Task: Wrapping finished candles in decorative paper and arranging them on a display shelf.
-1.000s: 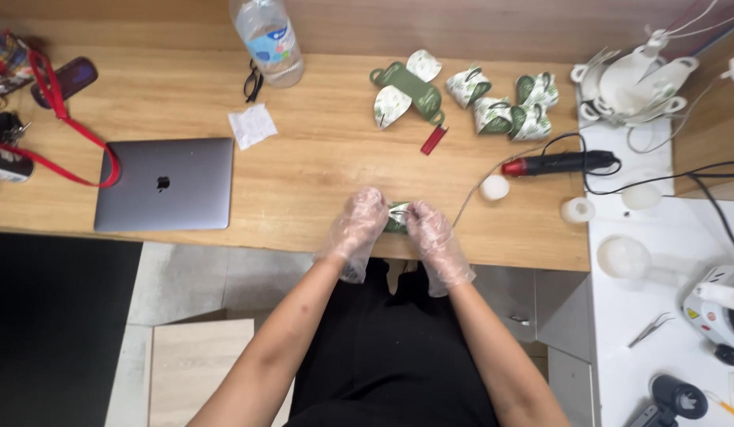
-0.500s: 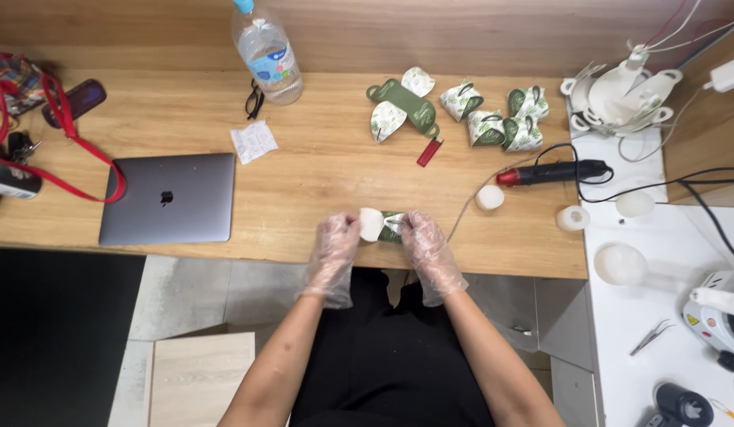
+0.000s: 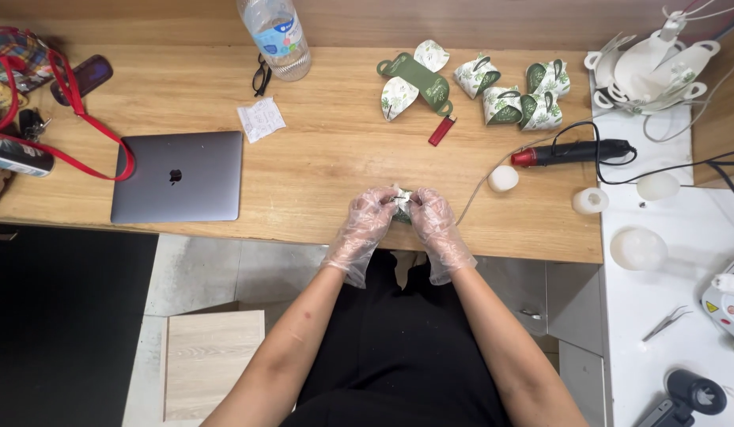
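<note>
Paper box (image 3: 401,199), small, green and white, sits pinched between both gloved hands at the near edge of the wooden desk (image 3: 319,166). Left hand (image 3: 368,218) and right hand (image 3: 433,218) close on it from either side, equally near, fingertips meeting over its top. Compared with 0.5 s ago, the white flap held out leftward is folded in and the hands are closer together.

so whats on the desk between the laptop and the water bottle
In the head view, a small white paper packet and black glasses lie between the laptop and the water bottle.
</note>
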